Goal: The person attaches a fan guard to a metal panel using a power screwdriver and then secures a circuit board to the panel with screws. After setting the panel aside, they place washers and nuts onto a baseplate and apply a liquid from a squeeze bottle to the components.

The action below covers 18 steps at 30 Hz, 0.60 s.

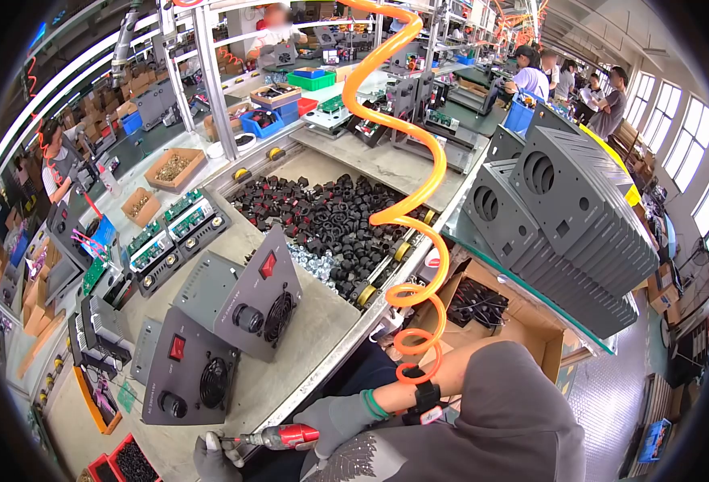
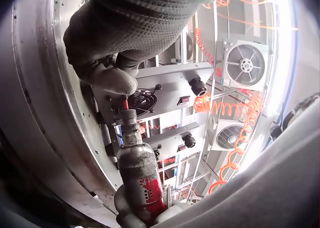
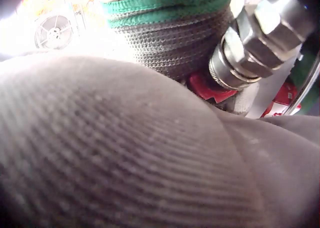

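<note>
A grey-gloved right hand (image 1: 340,421) grips a red and silver power driver (image 1: 292,436) low in the head view, its bit towards the left. At the bit's end is the gloved left hand (image 1: 215,459). In the left wrist view, the thumb and a finger of the left hand (image 2: 125,33) pinch the tip of the bit (image 2: 125,104); whether a screw is there is hidden. Two dark panelled units, one nearer (image 1: 190,377) and one behind (image 1: 246,301), stand upright beside the hands, each with a red switch, black knob and fan grille.
Black fittings (image 1: 346,217) fill a tray beyond the units. Circuit boards (image 1: 170,233) lie to the left, and stacked grey panels (image 1: 563,217) stand at right. An orange coiled hose (image 1: 431,161) hangs down past the right forearm. Red bins (image 1: 133,462) sit at lower left.
</note>
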Motion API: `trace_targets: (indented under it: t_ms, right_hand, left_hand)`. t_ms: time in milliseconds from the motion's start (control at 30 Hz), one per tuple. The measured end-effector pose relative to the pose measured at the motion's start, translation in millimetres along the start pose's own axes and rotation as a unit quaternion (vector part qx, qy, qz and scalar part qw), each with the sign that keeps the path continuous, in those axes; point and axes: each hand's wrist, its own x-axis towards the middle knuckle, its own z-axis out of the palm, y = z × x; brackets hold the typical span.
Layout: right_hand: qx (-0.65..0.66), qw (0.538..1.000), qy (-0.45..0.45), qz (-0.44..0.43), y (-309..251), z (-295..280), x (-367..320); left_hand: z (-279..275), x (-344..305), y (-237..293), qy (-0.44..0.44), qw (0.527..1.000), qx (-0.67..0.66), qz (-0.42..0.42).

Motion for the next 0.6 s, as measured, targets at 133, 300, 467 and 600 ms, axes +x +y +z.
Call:
trace_targets:
  t_ms: [133, 300, 467, 600]
  right_hand:
    - [-0.005, 1.000, -0.001, 0.007, -0.9, 0.4, -0.7]
    - [0.003, 1.000, -0.004, 0.011, -1.2, -1.0, -0.8]
    - [0.032, 0.999, -0.015, -0.001, 1.0, 0.1, 2.5]
    - [0.031, 0.999, -0.002, 0.009, 2.4, 1.8, 3.0]
  left_hand:
    - [0.1, -0.1, -1.0, 0.001, 1.000, -0.002, -0.008]
    - [-0.4, 1.4, -3.3, -0.017, 0.997, -0.079, -0.021]
    - [4.3, 2.7, -5.9, -0.004, 0.990, -0.137, -0.018]
    - [-9.4, 24.5, -43.4, 0.028, 0.993, -0.115, 0.010]
